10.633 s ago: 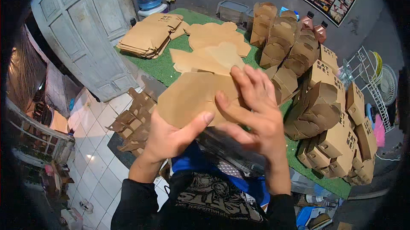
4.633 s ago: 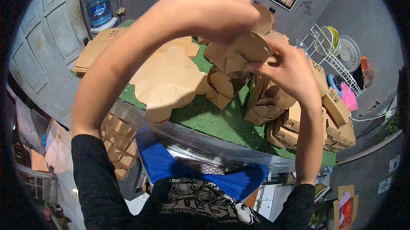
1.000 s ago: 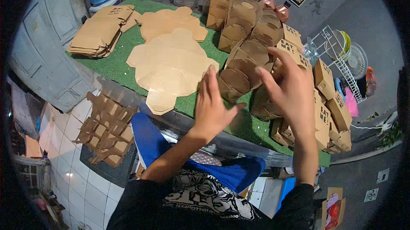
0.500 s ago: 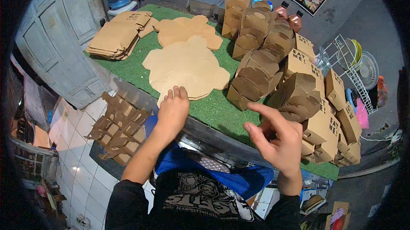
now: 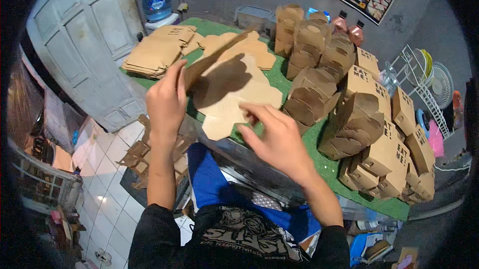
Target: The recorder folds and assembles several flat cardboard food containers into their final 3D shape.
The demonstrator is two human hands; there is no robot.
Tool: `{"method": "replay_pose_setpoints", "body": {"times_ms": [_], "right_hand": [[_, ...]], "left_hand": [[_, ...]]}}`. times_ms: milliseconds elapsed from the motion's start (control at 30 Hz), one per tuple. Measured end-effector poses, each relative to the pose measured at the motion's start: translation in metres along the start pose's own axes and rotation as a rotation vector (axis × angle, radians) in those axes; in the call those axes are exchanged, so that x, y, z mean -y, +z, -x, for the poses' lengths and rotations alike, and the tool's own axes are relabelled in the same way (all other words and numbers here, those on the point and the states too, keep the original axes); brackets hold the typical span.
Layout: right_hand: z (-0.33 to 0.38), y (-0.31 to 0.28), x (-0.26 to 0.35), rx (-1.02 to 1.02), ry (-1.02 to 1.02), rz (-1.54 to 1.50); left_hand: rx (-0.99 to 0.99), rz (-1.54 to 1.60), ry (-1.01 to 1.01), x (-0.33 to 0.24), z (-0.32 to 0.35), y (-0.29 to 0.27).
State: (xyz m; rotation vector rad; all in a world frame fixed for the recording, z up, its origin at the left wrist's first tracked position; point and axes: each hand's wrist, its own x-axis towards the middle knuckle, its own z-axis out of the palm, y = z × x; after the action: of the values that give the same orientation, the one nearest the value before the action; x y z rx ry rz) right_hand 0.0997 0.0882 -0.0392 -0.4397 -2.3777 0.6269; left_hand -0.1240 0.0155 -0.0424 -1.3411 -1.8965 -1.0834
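Observation:
My left hand (image 5: 167, 100) grips one edge of a flat cardboard box blank (image 5: 215, 58), tilted up nearly edge-on above the table. Its shadow falls across a pile of pale, lobed box blanks (image 5: 259, 88) lying flat beneath it. At the near right edge of that pile is my right hand (image 5: 279, 141), thumb and fingers apart, holding nothing that shows. Behind the lifted blank lies another group of tan blanks (image 5: 259, 54), partly hidden by it.
Green turf matting (image 5: 269, 77) covers the table. Folded brown cartons (image 5: 312, 94) stand to the right, beside stacked printed boxes (image 5: 379, 149). Flat folded cardboard (image 5: 159, 49) is piled at the far left. More cardboard pieces (image 5: 144, 161) sit low beside the table's left.
My left hand has moved left and lifted a blank off the pile, tilting it up. My right hand has come left to the pile's near edge. The whole view has shifted slightly.

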Motion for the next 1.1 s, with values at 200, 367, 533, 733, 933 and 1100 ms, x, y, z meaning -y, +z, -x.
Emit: {"method": "replay_pose_setpoints", "body": {"times_ms": [200,367,533,733,933,1100], "right_hand": [[-0.071,0.046,0.015,-0.305,-0.209,-0.097],[-0.090,0.037,0.034,-0.349,-0.342,-0.042],[-0.090,0.048,0.049,-0.246,-0.448,-0.203],[-0.069,0.131,0.063,-0.354,0.372,-0.769],[-0.093,0.114,0.056,-0.390,0.205,-1.389],[-0.100,0.104,0.057,-0.405,0.153,-1.169]], "left_hand": [[-0.049,0.334,-0.120,0.008,-0.002,-0.073],[0.107,0.655,-0.248,0.000,0.009,-0.124],[0.149,0.747,-0.221,-0.003,0.021,-0.133],[-0.338,1.024,-0.571,-0.034,0.006,-0.030],[-0.588,1.403,-0.569,-0.047,-0.004,-0.012],[-0.767,1.480,-0.353,-0.034,-0.009,-0.016]]}}
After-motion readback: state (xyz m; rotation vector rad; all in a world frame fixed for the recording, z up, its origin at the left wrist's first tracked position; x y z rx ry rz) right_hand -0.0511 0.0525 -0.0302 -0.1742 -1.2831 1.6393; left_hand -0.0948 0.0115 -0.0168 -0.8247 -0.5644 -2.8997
